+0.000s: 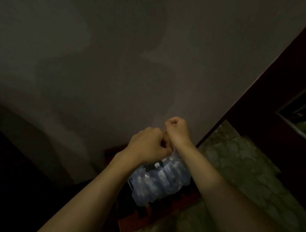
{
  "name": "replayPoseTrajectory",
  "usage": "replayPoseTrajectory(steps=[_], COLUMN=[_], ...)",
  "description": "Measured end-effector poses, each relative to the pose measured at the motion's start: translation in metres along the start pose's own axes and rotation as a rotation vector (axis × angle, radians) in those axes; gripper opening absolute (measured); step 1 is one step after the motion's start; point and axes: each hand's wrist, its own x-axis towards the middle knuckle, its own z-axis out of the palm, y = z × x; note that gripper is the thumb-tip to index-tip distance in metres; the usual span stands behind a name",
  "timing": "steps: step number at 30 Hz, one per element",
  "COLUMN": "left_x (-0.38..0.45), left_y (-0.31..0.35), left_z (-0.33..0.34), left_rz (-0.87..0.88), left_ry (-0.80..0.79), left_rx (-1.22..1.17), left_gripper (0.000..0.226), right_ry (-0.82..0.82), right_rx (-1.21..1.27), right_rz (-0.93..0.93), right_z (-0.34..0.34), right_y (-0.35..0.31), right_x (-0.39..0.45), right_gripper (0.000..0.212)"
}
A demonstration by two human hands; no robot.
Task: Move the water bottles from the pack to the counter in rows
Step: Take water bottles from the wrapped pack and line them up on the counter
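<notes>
The room is dim. A shrink-wrapped pack of water bottles (pixel 160 180) hangs or stands low in the centre, between my forearms, its clear plastic film glinting. My left hand (pixel 149 146) is fisted at the pack's top edge, fingers curled round the plastic wrap. My right hand (pixel 177 130) is fisted just beyond it, touching the left, and seems to grip the wrap too, though the film there is hidden by my knuckles. Single bottles cannot be told apart through the film.
A plain grey wall (pixel 116 59) fills the upper view. A dark door frame (pixel 268 97) runs diagonally at right. Patterned floor tiles (pixel 238 167) lie at lower right. A reddish-brown wooden piece (pixel 142 221) sits under the pack. Darkness hides the left side.
</notes>
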Motion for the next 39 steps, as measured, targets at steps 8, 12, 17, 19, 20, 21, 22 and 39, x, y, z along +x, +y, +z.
replayPoseTrajectory(steps=[8,12,17,19,20,21,22,39], left_x=[0.036,0.039,0.048,0.053,0.055,0.057,0.059,0.09], left_y=[-0.079,-0.115,-0.149,-0.16,-0.166,-0.172,-0.18,-0.31], left_z=[0.053,0.091,0.142,0.158,0.165,0.172,0.179,0.257], left_rz=[-0.287,-0.488,-0.743,-0.822,-0.856,-0.886,-0.911,-1.072], left_ry=[-0.014,-0.033,-0.032,-0.021,-0.023,-0.027,-0.033,0.054], left_rx=[-0.054,-0.054,-0.076,-0.085,-0.083,-0.085,-0.086,-0.154], left_gripper=[0.012,0.013,0.021,0.022,0.022,0.021,0.02,0.033], right_ry=[-0.2,-0.326,-0.521,-0.582,-0.607,-0.625,-0.639,-0.811], right_rx=[0.004,-0.015,-0.069,-0.105,-0.129,-0.156,-0.182,-0.555], right_rz=[0.14,0.241,0.3,0.307,0.314,0.321,0.323,0.269], right_z=[0.026,0.035,0.046,0.056,0.061,0.067,0.073,0.163], right_y=[0.067,0.124,0.184,0.204,0.214,0.223,0.232,0.318], right_x=[0.042,0.057,0.094,0.102,0.105,0.106,0.107,0.125], right_gripper=[0.02,0.016,0.017,0.018,0.021,0.024,0.025,0.016])
